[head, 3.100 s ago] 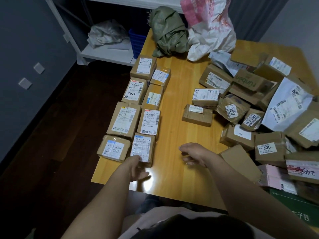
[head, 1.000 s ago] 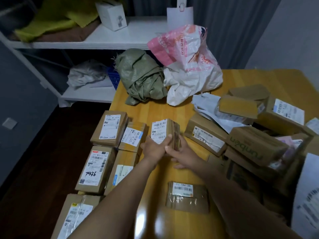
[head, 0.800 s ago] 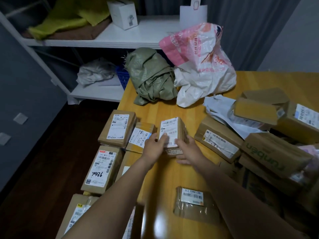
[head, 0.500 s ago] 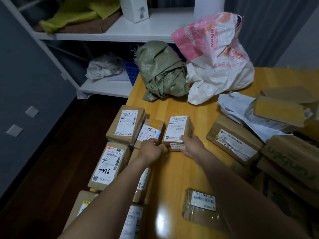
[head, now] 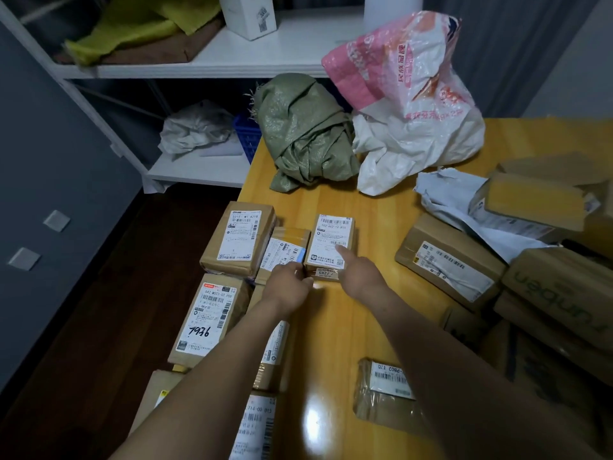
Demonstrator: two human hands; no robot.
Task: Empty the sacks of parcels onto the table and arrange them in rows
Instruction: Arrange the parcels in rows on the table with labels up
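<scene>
A small brown parcel with a white label [head: 331,240] lies flat on the yellow wooden table [head: 331,200], at the head of a third column beside the taped parcel [head: 285,250]. My right hand [head: 360,275] touches its label with a straight index finger. My left hand [head: 288,285] rests at its near-left corner, fingers loosely bent, gripping nothing that I can see. Two columns of labelled parcels run along the table's left edge, among them one marked 7936 [head: 207,323]. A crumpled green sack [head: 305,131] and a pink-and-white sack [head: 414,104] lie at the far end.
A heap of unsorted boxes and mailers [head: 547,283] fills the table's right side. One flat parcel [head: 384,390] lies alone near my right forearm. A white shelf unit [head: 292,51] stands behind the table, and dark floor drops off at the left.
I carried the small parcel to the far end with both hands and laid it flat beside the second column. My grip on its sides has loosened, and only fingertips touch it now.
</scene>
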